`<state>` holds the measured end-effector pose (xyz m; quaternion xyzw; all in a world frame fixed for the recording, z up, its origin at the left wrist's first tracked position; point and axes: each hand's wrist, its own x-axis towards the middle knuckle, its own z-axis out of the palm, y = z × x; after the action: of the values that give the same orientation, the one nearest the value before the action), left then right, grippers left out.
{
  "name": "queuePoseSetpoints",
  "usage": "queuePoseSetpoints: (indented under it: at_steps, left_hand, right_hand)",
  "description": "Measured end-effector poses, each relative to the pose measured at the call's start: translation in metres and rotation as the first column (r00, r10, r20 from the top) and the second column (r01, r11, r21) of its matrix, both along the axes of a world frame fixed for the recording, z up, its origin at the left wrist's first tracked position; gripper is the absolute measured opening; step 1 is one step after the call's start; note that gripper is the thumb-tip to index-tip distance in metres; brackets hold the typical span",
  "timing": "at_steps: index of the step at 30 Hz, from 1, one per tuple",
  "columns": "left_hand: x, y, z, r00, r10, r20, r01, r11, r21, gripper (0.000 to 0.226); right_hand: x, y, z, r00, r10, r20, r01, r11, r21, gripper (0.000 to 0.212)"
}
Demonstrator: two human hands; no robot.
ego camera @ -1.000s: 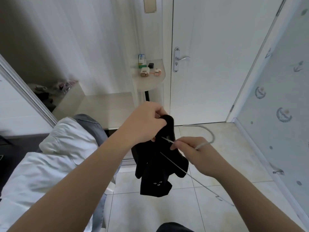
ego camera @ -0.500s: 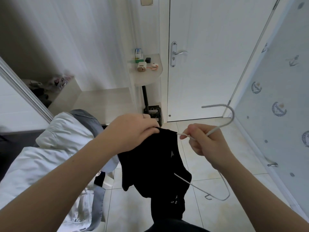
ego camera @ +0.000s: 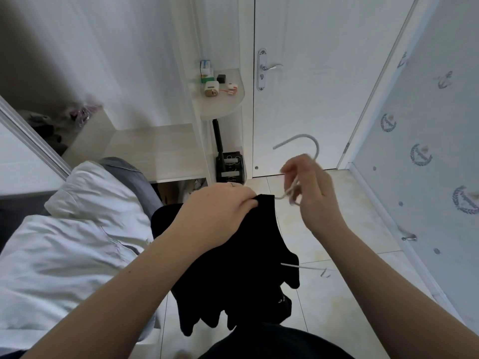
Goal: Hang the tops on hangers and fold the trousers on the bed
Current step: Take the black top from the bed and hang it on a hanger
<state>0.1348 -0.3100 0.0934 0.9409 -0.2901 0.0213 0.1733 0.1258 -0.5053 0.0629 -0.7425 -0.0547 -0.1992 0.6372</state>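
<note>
Since half a second ago the right hand [ego camera: 311, 193] is sitting higher and has drawn closer to the left hand [ego camera: 217, 211], and the hanger [ego camera: 298, 136] is tipping more upright with it, its hook now arching just above the right fingers. More of the thin wire frame is lying under cloth than before. Only a short straight end with a small notch is poking out below the right wrist, where a long bare run of wire was showing earlier.

The left hand is clenching a bunched edge of the black top [ego camera: 241, 255], knuckles up, right beside the hanger's neck. The top is soft, matte and deeply creased, and it is hanging below the left hand in limp, ragged folds down towards the person's dark clothing. The right hand is motion-blurred, but its curled fingers seem to be pinching the pale, rounded wire just under the hook.

Left of the left forearm, the bed is carrying a puffy white duvet [ego camera: 77, 242] with soft wrinkles. A grey denim-like garment [ego camera: 134, 182] is draped over the bed's far edge, beyond the left hand. Under both hands the floor [ego camera: 337, 294] is showing glossy cream tiles with thin grout lines. Beyond the right hand a smooth white door [ego camera: 324, 86] is standing closed, with a curved metal lever handle [ego camera: 270, 67]. Beyond the left hand a rounded wood-grain shelf [ego camera: 220, 107] is holding small boxes and gadgets.
</note>
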Motion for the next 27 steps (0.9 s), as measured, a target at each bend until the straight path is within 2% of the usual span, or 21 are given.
queuePoseSetpoints:
  at_steps: [2, 4, 5, 7, 9, 11, 14, 16, 18, 20, 22, 24, 27]
  left_hand:
    - [0.001, 0.005, -0.005, 0.996, 0.089, 0.015, -0.088, 0.994, -0.057, 0.028]
    - [-0.001, 0.010, -0.012, 0.989, 0.147, 0.013, -0.142, 0.972, -0.188, 0.020]
    - [-0.003, 0.011, -0.015, 0.986, 0.168, 0.012, -0.159, 0.952, -0.261, 0.020]
    - [-0.008, 0.011, -0.020, 0.976, 0.219, 0.016, -0.197, 0.906, -0.374, 0.024]
    - [-0.011, 0.009, -0.023, 0.965, 0.263, 0.012, -0.230, 0.866, -0.445, 0.024]
    - [-0.013, 0.007, -0.025, 0.960, 0.280, 0.005, -0.243, 0.838, -0.489, 0.024]
    - [-0.014, 0.010, -0.026, 0.954, 0.299, -0.029, -0.268, 0.804, -0.530, 0.026]
    - [-0.013, 0.016, -0.028, 0.946, 0.321, -0.041, -0.290, 0.786, -0.546, 0.025]
    - [-0.013, 0.019, -0.031, 0.941, 0.333, -0.053, -0.307, 0.779, -0.548, 0.024]
    - [-0.013, 0.019, -0.035, 0.935, 0.349, -0.064, -0.326, 0.775, -0.541, 0.025]
    - [-0.011, 0.021, -0.041, 0.918, 0.388, -0.084, -0.367, 0.751, -0.548, 0.027]
    - [-0.008, 0.025, -0.046, 0.902, 0.420, -0.103, -0.404, 0.733, -0.547, 0.027]
    - [-0.008, 0.031, -0.049, 0.902, 0.424, -0.082, -0.399, 0.745, -0.535, 0.024]
  right_hand:
    - [-0.008, -0.008, -0.008, 0.964, -0.203, 0.170, 0.217, 0.973, -0.073, 0.021]
    - [-0.020, -0.012, -0.020, 0.920, -0.260, 0.294, 0.313, 0.937, -0.152, 0.012]
    - [-0.026, -0.011, -0.027, 0.939, -0.211, 0.272, 0.265, 0.948, -0.179, 0.014]
    - [-0.031, -0.001, -0.038, 0.999, -0.009, 0.044, 0.019, 0.976, -0.218, 0.022]
    - [-0.030, 0.013, -0.046, 0.962, 0.175, -0.207, -0.230, 0.932, -0.281, 0.036]
    - [-0.026, 0.022, -0.053, 0.927, 0.230, -0.296, -0.327, 0.883, -0.337, 0.034]
    - [-0.023, 0.025, -0.060, 0.942, 0.196, -0.273, -0.287, 0.892, -0.349, 0.004]
    - [-0.022, 0.023, -0.066, 0.929, 0.206, -0.308, -0.312, 0.883, -0.350, 0.003]
    - [-0.025, 0.025, -0.073, 0.929, 0.225, -0.295, -0.337, 0.845, -0.416, 0.004]
    - [-0.027, 0.029, -0.080, 0.975, 0.185, -0.120, -0.220, 0.833, -0.507, 0.005]
    - [-0.028, 0.032, -0.085, 0.994, 0.110, -0.004, -0.099, 0.878, -0.469, 0.003]
    - [-0.030, 0.030, -0.087, 0.994, 0.092, -0.058, -0.107, 0.921, -0.374, 0.009]
    - [-0.029, 0.025, -0.097, 0.944, 0.216, -0.250, -0.285, 0.914, -0.289, 0.015]
